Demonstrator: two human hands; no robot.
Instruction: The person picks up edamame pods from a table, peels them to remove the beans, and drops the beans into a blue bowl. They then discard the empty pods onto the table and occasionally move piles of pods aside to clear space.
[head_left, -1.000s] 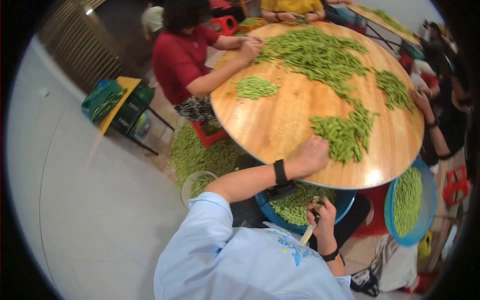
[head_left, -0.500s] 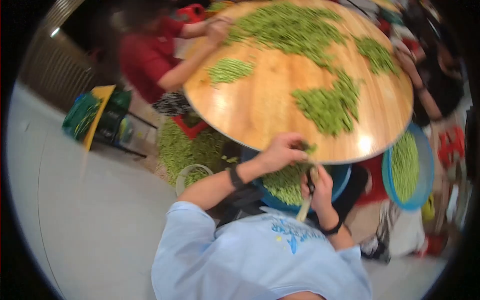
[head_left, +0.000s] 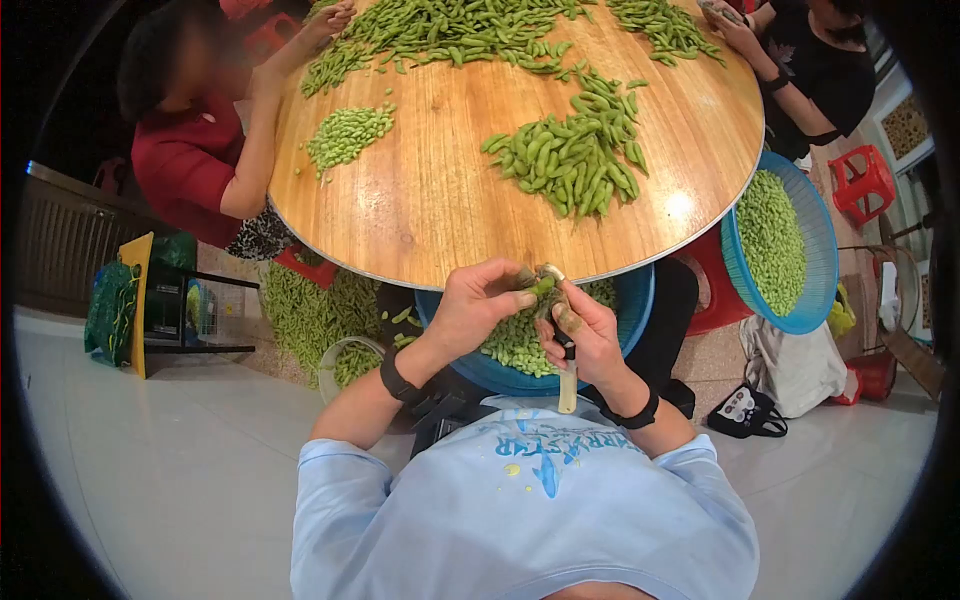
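My left hand (head_left: 487, 305) is closed on a green soybean pod (head_left: 542, 287), pinched between fingertips and thumb. My right hand (head_left: 590, 335) sits right beside it, wrapped round a small tool with a black middle and a flat pale end (head_left: 568, 390) pointing down toward my shirt. The tool's exact kind is unclear. Both hands are just off the near edge of the round wooden table (head_left: 420, 215). Below them is a blue basin (head_left: 640, 318) holding shelled green beans (head_left: 518, 345).
On the table lie a near pile of pods (head_left: 575, 160), a larger far pile (head_left: 450, 30) and a small heap of shelled beans (head_left: 350, 133). A blue basket (head_left: 822, 260) of beans stands right. People sit at left (head_left: 190, 170) and right (head_left: 815, 75). Pods (head_left: 315, 310) cover the floor left.
The view has shifted, so the table now appears further left and higher. My hands have come closer together, with the pod now against the top of the right hand.
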